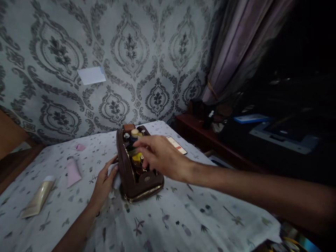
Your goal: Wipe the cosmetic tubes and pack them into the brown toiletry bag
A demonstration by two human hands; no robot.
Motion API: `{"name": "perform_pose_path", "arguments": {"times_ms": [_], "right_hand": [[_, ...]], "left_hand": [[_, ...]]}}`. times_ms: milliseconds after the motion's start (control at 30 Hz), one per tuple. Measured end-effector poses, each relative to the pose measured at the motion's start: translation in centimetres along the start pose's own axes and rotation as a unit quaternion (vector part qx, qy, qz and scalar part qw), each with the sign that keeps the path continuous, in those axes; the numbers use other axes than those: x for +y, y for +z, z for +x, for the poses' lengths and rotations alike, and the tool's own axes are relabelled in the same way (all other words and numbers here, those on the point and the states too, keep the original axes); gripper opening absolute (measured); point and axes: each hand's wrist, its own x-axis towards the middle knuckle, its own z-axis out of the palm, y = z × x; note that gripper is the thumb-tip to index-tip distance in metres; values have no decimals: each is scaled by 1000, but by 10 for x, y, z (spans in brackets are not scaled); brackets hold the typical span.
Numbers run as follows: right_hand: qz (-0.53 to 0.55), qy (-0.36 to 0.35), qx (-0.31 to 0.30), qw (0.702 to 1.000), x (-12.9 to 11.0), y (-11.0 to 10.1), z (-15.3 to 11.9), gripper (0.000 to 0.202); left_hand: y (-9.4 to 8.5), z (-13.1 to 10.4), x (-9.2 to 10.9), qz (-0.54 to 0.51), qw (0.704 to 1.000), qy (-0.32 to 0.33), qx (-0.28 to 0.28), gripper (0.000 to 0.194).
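A dark brown zip bag [140,190] stands unzipped on the bed, packed with small bottles and containers. Among them are a cream-coloured round cap [134,132], a silver-topped bottle [126,135] and a yellow item [137,158]. My right hand [160,155] is over the bag's opening, fingers bent and apart, with nothing visible in its grasp; the fingertips are close to the contents. At the bag's left side, my left hand [103,182] has its fingers around a crumpled white cloth or tissue [114,180], its fingertips against the bag.
A gold-beige tube [39,197], a pink tube [73,171] and a small pink item [80,147] lie left on the patterned sheet [170,224]. Behind the right wrist lies a lit phone [177,145]. A dark red wooden ledge [199,136] runs along the right.
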Motion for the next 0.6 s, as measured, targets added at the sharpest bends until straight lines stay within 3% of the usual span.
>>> {"name": "perform_pose_path", "arguments": {"times_ms": [67,100,233,367,600], "right_hand": [[-197,-106,26,974,1,-15,15,22],[-269,-144,8,952,1,-19,25,22],[-428,-202,-138,870,2,-16,71,24],[-507,-190,-288,790,1,1,101,29],[-489,-163,-372,772,4,14,124,32]], "left_hand": [[0,-2,-1,-7,1000,-15,-5,55],[0,-3,-1,-14,1000,-23,-7,56],[1,-6,-7,-34,999,-42,0,60],[2,-10,-10,-34,997,-67,13,59],[0,-11,-8,-27,996,-81,13,57]]}}
